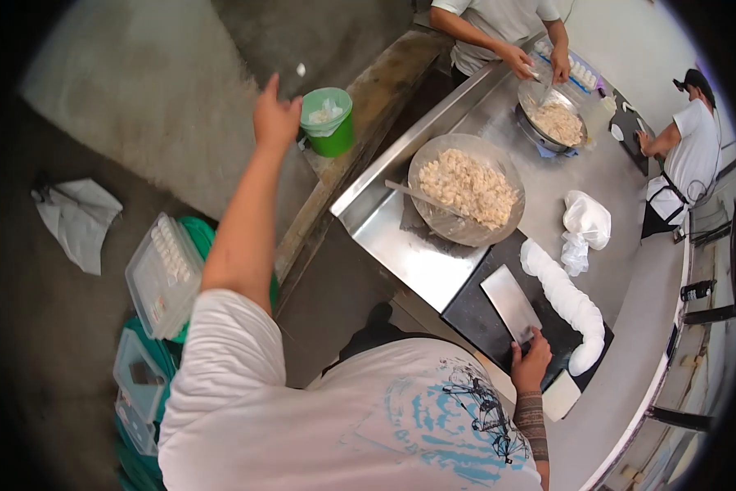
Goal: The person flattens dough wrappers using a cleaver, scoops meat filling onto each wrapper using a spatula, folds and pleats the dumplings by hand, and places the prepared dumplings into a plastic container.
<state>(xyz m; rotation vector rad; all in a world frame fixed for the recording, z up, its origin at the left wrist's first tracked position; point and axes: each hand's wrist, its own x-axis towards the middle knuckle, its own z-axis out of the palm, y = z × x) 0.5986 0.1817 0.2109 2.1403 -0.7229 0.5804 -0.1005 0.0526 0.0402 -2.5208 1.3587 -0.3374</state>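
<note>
My left hand (276, 119) is stretched out over the floor, its fingers apart, beside a green bucket (332, 135) lined with a bag. A small white piece (301, 70) is in the air near its fingertips. At the black board (484, 317), my right hand (532, 360) has its fingers at the lower end of a wide metal cleaver (511, 303) lying flat. A long row of overlapping white rounds (562, 299) curves along the board's right side. Beyond the board stands a large bowl (466, 190) of chunky pale filling with a utensil in it.
One person (499, 37) works over a second bowl (558, 123); another person (685, 151) stands at the far right. A white plastic bag (586, 221) lies on the metal table (540, 184). Clear containers (163, 278) stand at the left, near a sack (80, 222) on the floor.
</note>
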